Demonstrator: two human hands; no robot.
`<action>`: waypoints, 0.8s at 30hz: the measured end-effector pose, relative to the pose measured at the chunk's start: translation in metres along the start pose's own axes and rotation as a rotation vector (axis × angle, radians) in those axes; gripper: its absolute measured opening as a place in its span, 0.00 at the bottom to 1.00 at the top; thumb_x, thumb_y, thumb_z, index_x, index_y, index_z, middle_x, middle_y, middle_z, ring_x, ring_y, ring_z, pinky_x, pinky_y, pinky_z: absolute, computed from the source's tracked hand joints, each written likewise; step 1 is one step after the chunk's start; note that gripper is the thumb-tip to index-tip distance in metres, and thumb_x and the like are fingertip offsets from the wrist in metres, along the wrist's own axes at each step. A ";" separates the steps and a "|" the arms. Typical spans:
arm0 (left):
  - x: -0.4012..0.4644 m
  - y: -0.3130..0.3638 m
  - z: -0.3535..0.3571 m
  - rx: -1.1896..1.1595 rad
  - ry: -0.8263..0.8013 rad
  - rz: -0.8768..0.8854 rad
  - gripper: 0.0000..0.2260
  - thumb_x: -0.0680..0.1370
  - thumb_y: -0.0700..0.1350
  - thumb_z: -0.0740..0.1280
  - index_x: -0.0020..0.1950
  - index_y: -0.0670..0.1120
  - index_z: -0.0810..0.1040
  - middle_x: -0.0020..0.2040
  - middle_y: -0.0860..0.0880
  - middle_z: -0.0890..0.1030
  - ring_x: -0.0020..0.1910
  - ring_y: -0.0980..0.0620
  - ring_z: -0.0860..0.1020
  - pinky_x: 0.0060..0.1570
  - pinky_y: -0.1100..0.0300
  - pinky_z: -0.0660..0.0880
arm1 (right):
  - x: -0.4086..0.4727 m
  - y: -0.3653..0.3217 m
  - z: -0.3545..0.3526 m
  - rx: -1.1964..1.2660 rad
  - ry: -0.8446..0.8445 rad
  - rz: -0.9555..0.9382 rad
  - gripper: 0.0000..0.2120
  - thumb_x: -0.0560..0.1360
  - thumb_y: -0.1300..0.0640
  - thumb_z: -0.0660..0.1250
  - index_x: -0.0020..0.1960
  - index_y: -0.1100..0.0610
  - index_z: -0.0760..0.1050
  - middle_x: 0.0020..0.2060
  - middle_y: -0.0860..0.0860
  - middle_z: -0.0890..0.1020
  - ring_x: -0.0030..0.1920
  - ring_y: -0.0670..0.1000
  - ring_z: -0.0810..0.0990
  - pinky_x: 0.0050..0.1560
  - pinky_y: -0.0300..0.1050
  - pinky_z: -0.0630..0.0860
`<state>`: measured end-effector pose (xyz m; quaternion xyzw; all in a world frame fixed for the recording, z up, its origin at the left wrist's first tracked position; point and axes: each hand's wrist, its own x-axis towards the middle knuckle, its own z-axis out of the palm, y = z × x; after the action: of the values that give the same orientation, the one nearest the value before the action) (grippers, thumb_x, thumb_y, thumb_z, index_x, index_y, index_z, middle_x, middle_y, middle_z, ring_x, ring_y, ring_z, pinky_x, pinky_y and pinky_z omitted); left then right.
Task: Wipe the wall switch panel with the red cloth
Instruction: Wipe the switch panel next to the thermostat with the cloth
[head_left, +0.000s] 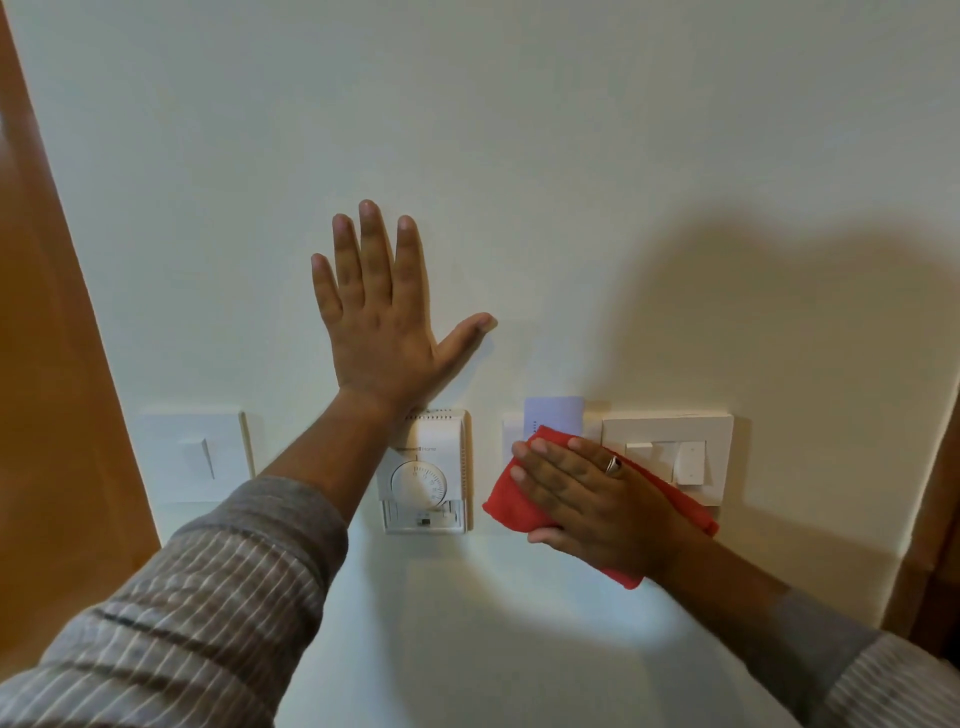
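Here, the red cloth (524, 499) is pressed flat against the white wall (519, 156) by the right hand (592, 499), whose fingers are laid out straight and close together over the fabric, pointing left. A ring (614, 464) is worn on one finger of that hand. The cloth is spread under the palm, with one corner showing above the fingers and another hanging below the wrist. It is held over the left edge of the switch panel (670, 457), whose rocker switches are left uncovered to the right of the hand. Just behind the cloth's upper corner, a pale key card (553, 413) is seen standing in a card holder (511, 436), which is partly hidden by the fabric.

The left hand (384, 322) is placed flat on the bare wall higher up, empty, with the fingers spread wide and pointing upward and the thumb stretched out to the right. Its wrist is crossed in front of the top left corner of a thermostat (426, 473) with a round dial, mounted between the two hands. Farther left, a single light switch (195, 457) is fixed beside a wooden door frame (57, 364). Both forearms are covered by striped sleeves (208, 597).
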<state>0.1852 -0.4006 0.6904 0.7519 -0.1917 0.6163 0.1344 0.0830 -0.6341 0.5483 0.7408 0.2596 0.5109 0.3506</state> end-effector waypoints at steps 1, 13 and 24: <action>0.000 0.000 0.000 -0.001 0.002 -0.001 0.48 0.76 0.76 0.52 0.83 0.42 0.51 0.83 0.35 0.52 0.82 0.32 0.50 0.79 0.34 0.47 | 0.004 -0.005 -0.001 -0.017 0.002 0.099 0.37 0.81 0.37 0.58 0.79 0.62 0.56 0.78 0.60 0.59 0.79 0.60 0.56 0.79 0.56 0.52; 0.000 0.000 0.002 -0.004 0.022 -0.001 0.48 0.76 0.76 0.52 0.83 0.42 0.51 0.83 0.35 0.53 0.82 0.32 0.51 0.78 0.34 0.48 | -0.003 -0.001 -0.001 0.021 0.001 0.039 0.39 0.80 0.36 0.60 0.79 0.62 0.56 0.78 0.59 0.59 0.79 0.59 0.57 0.79 0.56 0.51; 0.001 0.001 -0.002 -0.017 0.012 -0.002 0.48 0.76 0.76 0.52 0.83 0.42 0.51 0.83 0.35 0.52 0.82 0.32 0.51 0.78 0.33 0.48 | -0.008 -0.007 0.003 -0.025 -0.032 -0.081 0.38 0.81 0.37 0.58 0.80 0.61 0.54 0.79 0.58 0.57 0.80 0.58 0.52 0.80 0.55 0.48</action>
<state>0.1833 -0.4011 0.6913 0.7472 -0.1955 0.6190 0.1423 0.0833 -0.6368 0.5376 0.7332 0.2774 0.4876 0.3843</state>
